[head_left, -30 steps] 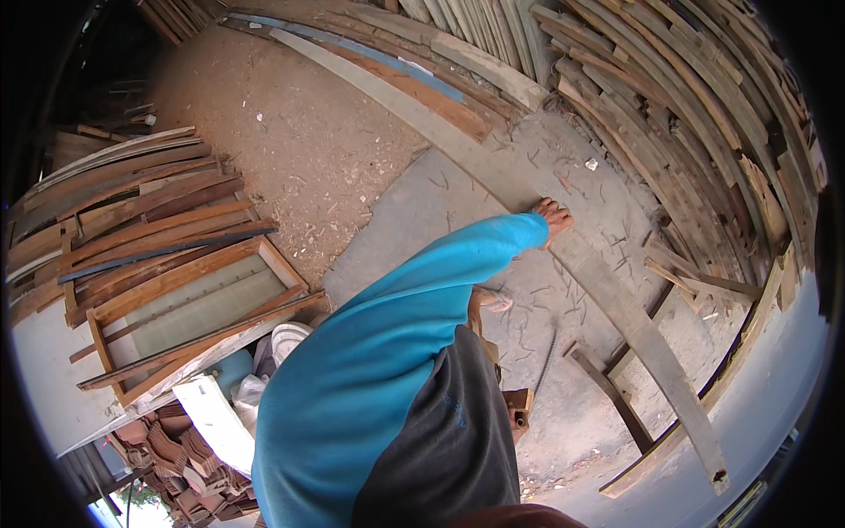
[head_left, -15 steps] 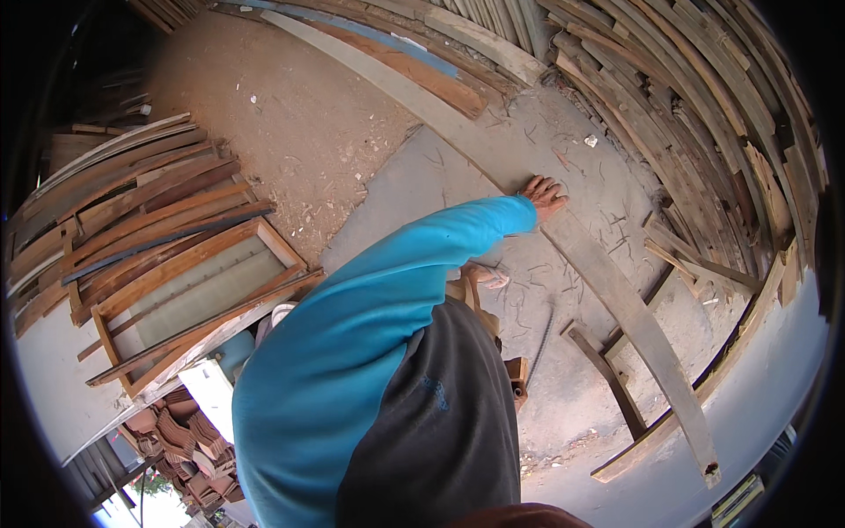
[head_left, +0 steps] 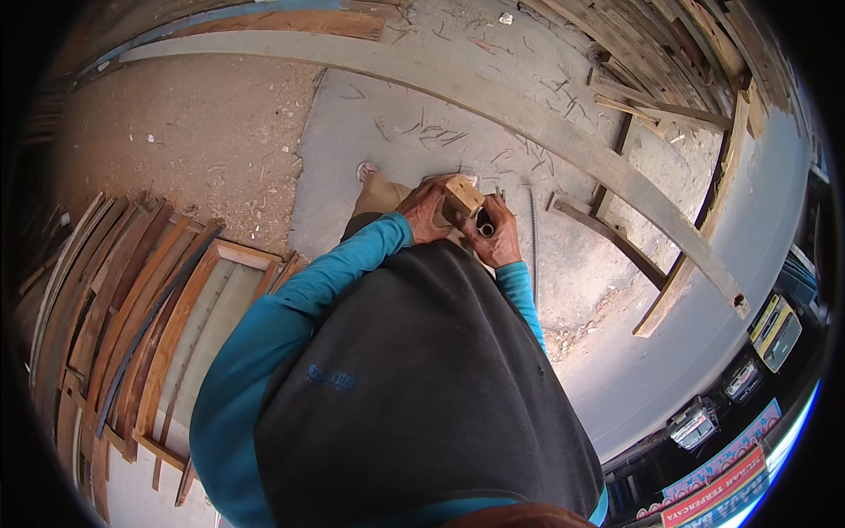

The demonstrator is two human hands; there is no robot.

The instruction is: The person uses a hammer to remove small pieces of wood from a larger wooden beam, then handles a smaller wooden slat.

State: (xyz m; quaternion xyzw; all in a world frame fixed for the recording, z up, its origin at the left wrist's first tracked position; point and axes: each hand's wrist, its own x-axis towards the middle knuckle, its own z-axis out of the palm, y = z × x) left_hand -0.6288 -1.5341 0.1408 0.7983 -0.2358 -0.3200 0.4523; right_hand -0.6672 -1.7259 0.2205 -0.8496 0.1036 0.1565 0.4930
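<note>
Hands meet in front of the chest: the left hand (head_left: 424, 211) and right hand (head_left: 498, 231) both close their fingers round a small wooden block (head_left: 461, 195), held above the concrete floor (head_left: 370, 132), near a long plank (head_left: 528, 119).

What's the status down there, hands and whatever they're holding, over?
Left hand and right hand both gripping a small wooden block in front of the chest. Long plank lies on the ground beyond, untouched. Nothing between hands and block.
</note>
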